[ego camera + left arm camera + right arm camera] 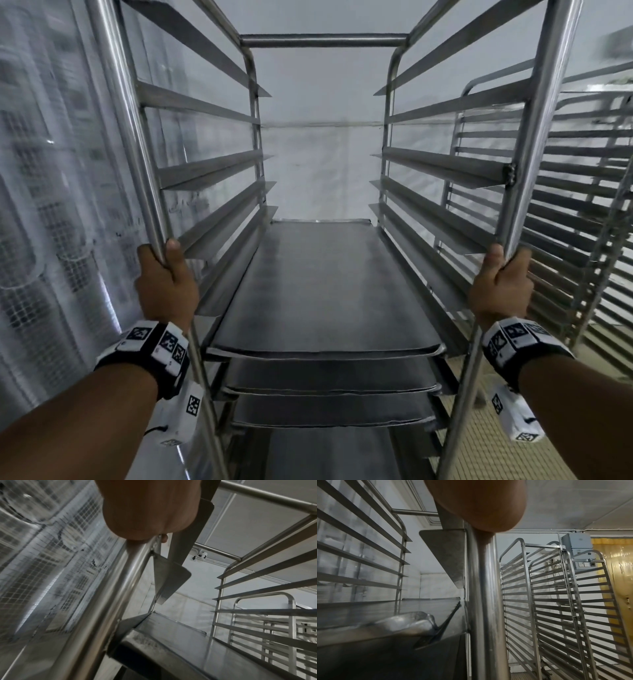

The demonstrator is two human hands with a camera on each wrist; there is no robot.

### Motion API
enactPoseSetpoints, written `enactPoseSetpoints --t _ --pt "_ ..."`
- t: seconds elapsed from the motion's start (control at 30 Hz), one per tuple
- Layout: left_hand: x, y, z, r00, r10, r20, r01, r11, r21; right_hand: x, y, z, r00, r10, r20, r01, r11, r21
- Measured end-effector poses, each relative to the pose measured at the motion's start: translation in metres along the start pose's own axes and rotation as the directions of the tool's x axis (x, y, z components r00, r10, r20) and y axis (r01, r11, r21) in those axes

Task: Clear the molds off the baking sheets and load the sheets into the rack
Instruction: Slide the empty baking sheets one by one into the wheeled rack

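Note:
A tall steel rack [322, 40] stands right in front of me, its side rails running away on both sides. My left hand [164, 277] grips the near left upright [137, 161], thumb up along the tube. My right hand [501, 281] grips the near right upright [534, 144] the same way. Several dark baking sheets sit on the lower rails; the top sheet [322, 291] is bare, with two more [329, 380] under it. In the left wrist view my left hand [149, 511] is wrapped round the tube above a sheet corner [171, 639]. In the right wrist view my right hand [477, 503] holds its upright beside a sheet edge [388, 609].
Clear plastic strip curtain with a mesh pattern [51, 205] hangs close on the left. More bare steel racks [582, 192] stand to the right [556, 595]. A white wall [322, 164] lies behind the rack. A yellow strip curtain [618, 574] hangs far right.

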State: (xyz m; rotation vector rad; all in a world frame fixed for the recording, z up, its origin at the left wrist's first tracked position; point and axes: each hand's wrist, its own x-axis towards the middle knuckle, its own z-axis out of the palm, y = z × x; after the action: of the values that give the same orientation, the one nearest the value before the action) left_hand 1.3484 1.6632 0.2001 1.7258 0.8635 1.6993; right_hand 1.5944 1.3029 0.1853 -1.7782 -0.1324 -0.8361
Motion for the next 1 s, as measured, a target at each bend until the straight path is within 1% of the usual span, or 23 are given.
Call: enactPoseSetpoints --t 0.07,0.2,0.3,0.37,0.53,0.63,0.77,0.9,1.0 --pt "0.008 -0.004 0.019 1.000 0.006 -0.009 -0.006 1.000 -0.005 0.012 0.006 0.021 1.000 -0.009 0.010 0.010 0.999 -0.040" --pt "0.029 -0.018 0.057 1.000 0.028 0.003 -0.028 0.999 -0.019 0.028 0.003 0.060 0.998 0.035 0.044 -0.033 0.998 -0.050" --pt "0.050 -0.037 0.093 1.000 0.010 0.026 -0.010 1.000 -0.023 0.041 0.008 0.096 0.996 0.066 0.056 -0.066 0.998 -0.001" --pt "0.062 -0.047 0.113 0.999 -0.004 0.034 0.005 0.999 -0.035 0.052 0.012 0.115 0.998 0.062 0.032 -0.063 0.998 0.018" --pt "0.095 -0.080 0.169 0.998 0.006 0.070 0.000 0.996 -0.087 0.078 0.020 0.166 0.993 0.120 0.024 -0.121 0.992 0.045" --pt "0.110 -0.091 0.199 0.996 0.002 0.085 0.007 0.994 -0.106 0.094 0.022 0.192 0.993 0.116 0.030 -0.118 0.990 0.080" --pt "0.129 -0.107 0.235 0.996 -0.001 0.090 0.010 0.996 -0.093 0.111 0.032 0.225 0.991 0.116 0.065 -0.121 0.990 0.074" --pt "0.145 -0.117 0.272 0.994 -0.013 0.104 0.024 0.994 -0.104 0.130 0.047 0.268 0.993 0.115 0.003 -0.115 0.989 0.097" --pt "0.155 -0.121 0.295 0.995 -0.029 0.097 0.039 0.994 -0.102 0.144 0.052 0.294 0.994 0.109 -0.009 -0.108 0.989 0.104"
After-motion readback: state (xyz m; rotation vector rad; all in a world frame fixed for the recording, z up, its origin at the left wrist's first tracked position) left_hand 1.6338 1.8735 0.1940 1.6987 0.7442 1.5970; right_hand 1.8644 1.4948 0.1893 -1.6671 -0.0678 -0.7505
